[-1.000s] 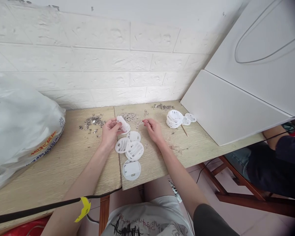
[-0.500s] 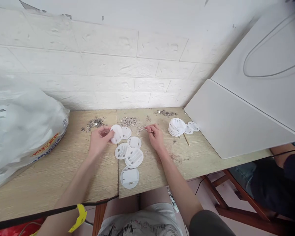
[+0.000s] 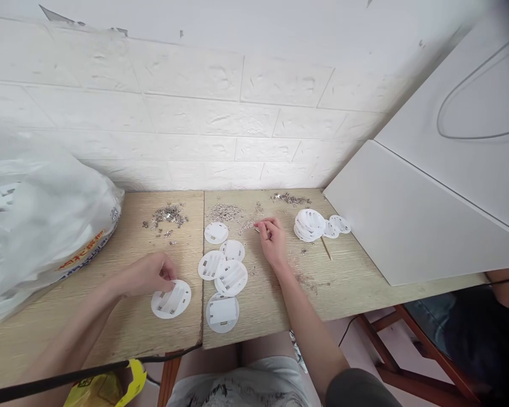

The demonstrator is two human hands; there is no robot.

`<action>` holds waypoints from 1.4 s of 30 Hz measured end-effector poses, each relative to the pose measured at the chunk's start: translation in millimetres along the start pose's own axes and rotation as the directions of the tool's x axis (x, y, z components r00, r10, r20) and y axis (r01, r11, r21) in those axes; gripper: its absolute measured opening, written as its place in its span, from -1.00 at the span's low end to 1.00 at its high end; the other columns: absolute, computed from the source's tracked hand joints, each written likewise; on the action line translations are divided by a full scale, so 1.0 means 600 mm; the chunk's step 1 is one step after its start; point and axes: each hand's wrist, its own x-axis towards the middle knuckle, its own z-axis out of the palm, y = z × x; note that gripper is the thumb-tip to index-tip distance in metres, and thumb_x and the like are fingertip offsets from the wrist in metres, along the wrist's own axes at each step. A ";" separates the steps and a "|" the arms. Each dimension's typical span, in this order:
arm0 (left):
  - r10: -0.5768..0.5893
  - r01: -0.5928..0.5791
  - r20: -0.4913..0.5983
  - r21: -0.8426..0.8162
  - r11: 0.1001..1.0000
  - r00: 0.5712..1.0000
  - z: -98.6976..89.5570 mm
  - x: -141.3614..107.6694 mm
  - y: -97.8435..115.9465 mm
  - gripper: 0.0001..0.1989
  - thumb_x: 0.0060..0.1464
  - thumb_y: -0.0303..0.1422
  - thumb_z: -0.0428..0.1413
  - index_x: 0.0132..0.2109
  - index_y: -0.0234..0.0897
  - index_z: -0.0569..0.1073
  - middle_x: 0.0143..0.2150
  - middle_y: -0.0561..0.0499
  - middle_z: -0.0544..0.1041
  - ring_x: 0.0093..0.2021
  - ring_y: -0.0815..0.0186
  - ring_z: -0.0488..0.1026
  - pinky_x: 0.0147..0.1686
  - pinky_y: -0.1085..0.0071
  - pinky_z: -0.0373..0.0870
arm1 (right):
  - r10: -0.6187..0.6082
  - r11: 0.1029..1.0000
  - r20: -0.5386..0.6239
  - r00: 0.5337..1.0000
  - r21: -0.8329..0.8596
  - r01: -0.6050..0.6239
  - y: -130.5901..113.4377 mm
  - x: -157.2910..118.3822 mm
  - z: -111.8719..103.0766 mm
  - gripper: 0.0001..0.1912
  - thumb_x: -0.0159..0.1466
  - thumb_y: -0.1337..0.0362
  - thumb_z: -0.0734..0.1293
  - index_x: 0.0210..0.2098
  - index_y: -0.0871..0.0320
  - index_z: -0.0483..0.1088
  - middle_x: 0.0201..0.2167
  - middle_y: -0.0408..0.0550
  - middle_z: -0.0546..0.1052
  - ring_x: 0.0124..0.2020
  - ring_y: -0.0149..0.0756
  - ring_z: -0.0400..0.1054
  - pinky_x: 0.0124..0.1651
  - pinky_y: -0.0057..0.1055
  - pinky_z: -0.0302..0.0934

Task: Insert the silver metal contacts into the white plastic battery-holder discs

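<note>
A white-painted brick wall (image 3: 203,113) is backing the pale wood-grain tabletop (image 3: 110,316) (two boards butting together), daylight falling evenly.

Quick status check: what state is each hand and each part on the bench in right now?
left hand: fingers on white disc, which lies flat, ribbed side up
right hand: pinching a small metal piece
loose discs: flat, partly overlapping
stacked discs: piled
metal contacts: scattered heaps
plastic bag: slumped, full

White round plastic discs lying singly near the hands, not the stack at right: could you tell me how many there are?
6: one at the left hand, one nearest the wall, three clustered centrally, one at the front edge. Overlaps may hide more.
</note>
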 end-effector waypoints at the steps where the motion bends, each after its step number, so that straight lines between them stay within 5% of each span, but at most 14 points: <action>1: -0.003 0.003 -0.014 -0.001 1.000 1.000 0.002 0.001 -0.002 -0.88 -0.29 -0.40 0.12 -0.58 -0.21 0.57 -0.60 0.03 0.47 -0.55 0.31 0.32 -0.56 0.49 0.10 | 0.001 1.000 0.002 1.000 -0.001 -0.001 0.001 0.000 0.000 -0.67 0.34 0.16 0.17 -0.36 0.14 0.51 -0.27 -0.01 0.46 -0.27 -0.30 0.34 -0.23 -0.35 0.24; 14: 0.041 -0.042 -0.300 0.005 0.999 0.953 0.046 -0.017 -0.035 -0.91 -0.22 -0.32 0.16 -0.50 -0.24 0.52 -0.56 0.06 0.44 -0.51 0.33 0.32 -0.51 0.47 0.17 | -0.014 1.000 0.006 1.000 0.002 0.014 -0.010 -0.001 -0.001 -0.64 0.36 0.13 0.15 -0.34 0.14 0.51 -0.29 -0.01 0.47 -0.26 -0.27 0.35 -0.20 -0.32 0.23; 17: 0.056 -0.075 -0.263 -0.063 0.995 0.963 0.039 -0.029 -0.028 -0.89 -0.18 -0.30 0.20 -0.47 -0.24 0.53 -0.57 0.06 0.42 -0.52 0.34 0.30 -0.52 0.47 0.18 | -0.038 0.999 -0.025 0.999 0.009 0.038 -0.016 -0.003 -0.003 -0.59 0.39 0.12 0.09 -0.29 0.15 0.50 -0.30 -0.01 0.48 -0.26 -0.26 0.36 -0.16 -0.30 0.22; 20: 0.101 -0.151 -0.170 -0.316 0.937 0.980 0.019 -0.030 -0.013 -0.83 -0.13 -0.24 0.26 -0.44 -0.25 0.54 -0.42 -0.03 0.52 -0.43 0.27 0.41 -0.44 0.42 0.32 | -0.084 0.996 -0.058 0.995 -0.011 0.083 -0.019 -0.005 -0.005 -0.56 0.41 0.12 0.05 -0.28 0.15 0.49 -0.31 0.01 0.49 -0.25 -0.24 0.36 -0.15 -0.29 0.22; 25: 0.140 -0.378 -0.442 -0.514 0.770 0.886 -0.005 0.014 0.042 -0.75 -0.30 -0.29 0.39 -0.47 -0.28 0.50 -0.40 -0.08 0.53 -0.41 0.28 0.44 -0.42 0.44 0.35 | -0.118 0.993 -0.060 0.991 -0.034 0.116 -0.014 -0.005 -0.001 -0.56 0.41 0.12 0.05 -0.30 0.14 0.49 -0.32 0.00 0.50 -0.23 -0.23 0.38 -0.16 -0.29 0.23; 28: 0.130 -0.474 -0.547 -0.555 0.684 0.827 0.011 0.057 0.080 -0.72 -0.35 -0.32 0.39 -0.46 -0.29 0.47 -0.47 -0.02 0.50 -0.47 0.34 0.40 -0.48 0.48 0.31 | -0.138 0.990 -0.049 0.989 -0.025 0.137 -0.010 -0.006 0.002 -0.58 0.41 0.13 0.07 -0.31 0.15 0.49 -0.33 0.00 0.50 -0.25 -0.24 0.37 -0.16 -0.29 0.23; 31: 0.106 -0.496 -0.570 -0.591 0.636 0.815 0.039 0.090 0.101 -0.74 -0.32 -0.36 0.34 -0.42 -0.29 0.46 -0.49 0.02 0.48 -0.52 0.38 0.37 -0.51 0.48 0.29 | -0.146 0.988 -0.040 0.989 -0.061 0.143 -0.005 -0.004 0.002 -0.60 0.40 0.14 0.08 -0.30 0.14 0.48 -0.34 -0.01 0.49 -0.26 -0.25 0.37 -0.16 -0.30 0.23; 36: 0.064 -0.514 -0.621 -0.582 0.630 0.781 0.065 0.114 0.094 -0.83 -0.27 -0.41 0.25 -0.43 -0.30 0.45 -0.50 0.04 0.47 -0.55 0.39 0.36 -0.56 0.50 0.29 | -0.061 0.976 -0.079 0.995 -0.212 0.043 0.016 0.023 -0.004 -0.71 0.34 0.22 0.15 -0.18 0.19 0.47 -0.26 0.05 0.48 -0.31 -0.24 0.33 -0.18 -0.29 0.23; 42: -0.010 -0.481 -0.626 -0.609 0.630 0.780 0.070 0.124 0.074 -0.77 -0.29 -0.34 0.26 -0.39 -0.34 0.49 -0.54 0.03 0.45 -0.57 0.40 0.35 -0.65 0.55 0.29 | 0.133 0.877 0.066 0.989 -0.473 -0.086 0.028 0.089 -0.005 -0.74 0.28 0.35 0.20 -0.13 0.20 0.48 -0.14 0.12 0.50 -0.26 -0.19 0.38 -0.17 -0.28 0.21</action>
